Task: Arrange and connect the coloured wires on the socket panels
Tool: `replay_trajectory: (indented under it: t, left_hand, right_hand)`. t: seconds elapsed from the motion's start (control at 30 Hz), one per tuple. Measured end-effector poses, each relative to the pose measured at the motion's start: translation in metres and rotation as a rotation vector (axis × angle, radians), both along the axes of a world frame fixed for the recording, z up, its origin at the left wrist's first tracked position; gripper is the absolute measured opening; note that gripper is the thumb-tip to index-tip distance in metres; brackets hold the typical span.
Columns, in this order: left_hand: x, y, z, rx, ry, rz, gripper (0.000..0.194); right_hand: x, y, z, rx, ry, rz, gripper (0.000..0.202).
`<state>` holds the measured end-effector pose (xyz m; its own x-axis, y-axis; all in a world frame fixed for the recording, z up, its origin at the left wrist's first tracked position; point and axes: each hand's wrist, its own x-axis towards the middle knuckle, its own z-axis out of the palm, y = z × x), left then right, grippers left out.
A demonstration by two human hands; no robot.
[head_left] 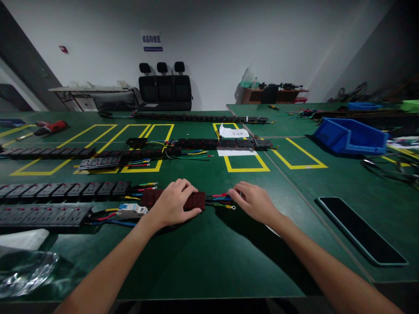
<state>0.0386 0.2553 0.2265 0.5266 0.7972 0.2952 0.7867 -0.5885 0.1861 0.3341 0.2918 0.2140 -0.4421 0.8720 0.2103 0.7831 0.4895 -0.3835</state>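
Note:
A dark red socket strip [198,200] lies on the green table in front of me. My left hand [175,201] is wrapped over its middle, thumb along the near edge, hiding part of it. From its right end come several coloured wires [216,199] with ring terminals. My right hand [252,200] is at those wire ends, fingers curled and thumb and forefinger close together on a wire. Left of the strip sits a white circuit breaker [132,210] joined by wires to a black socket strip [46,216]. A second black socket strip [65,190] lies just behind that one.
A phone [360,229] lies at right, with a blue bin [352,136] behind it. More socket strips [137,152] and paper sheets [237,152] cross the table farther back. A red power drill [54,127] rests far left. Clear plastic bag [26,270] lies near left.

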Motion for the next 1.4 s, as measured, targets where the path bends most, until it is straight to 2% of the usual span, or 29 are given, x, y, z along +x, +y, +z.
replay_trajectory:
  t: [0.2, 0.5, 0.7, 1.07, 1.17, 1.4]
  left_hand:
    - [-0.001, 0.001, -0.003, -0.003, 0.004, -0.004, 0.048]
    - [-0.001, 0.002, -0.003, -0.010, 0.005, -0.017, 0.047]
    - [0.000, 0.002, -0.003, -0.022, 0.014, -0.026, 0.046]
    - [0.001, 0.003, -0.004, -0.015, 0.036, -0.028, 0.044]
    - [0.001, 0.002, -0.003, -0.016, 0.041, -0.023, 0.045]
    - [0.001, 0.002, -0.002, -0.022, 0.021, -0.024, 0.045]
  right_hand:
    - [0.002, 0.001, 0.002, 0.000, 0.017, -0.015, 0.050]
    - [0.000, -0.001, 0.000, -0.058, 0.260, -0.010, 0.051]
    - [-0.001, -0.005, 0.002, -0.088, 0.416, 0.093, 0.039]
    - [-0.002, -0.011, -0.003, -0.161, 0.432, 0.244, 0.050]
    - [-0.002, -0.009, -0.003, -0.105, 0.408, 0.229, 0.047]
    - [0.000, -0.004, -0.003, 0.007, 0.348, 0.093, 0.033]
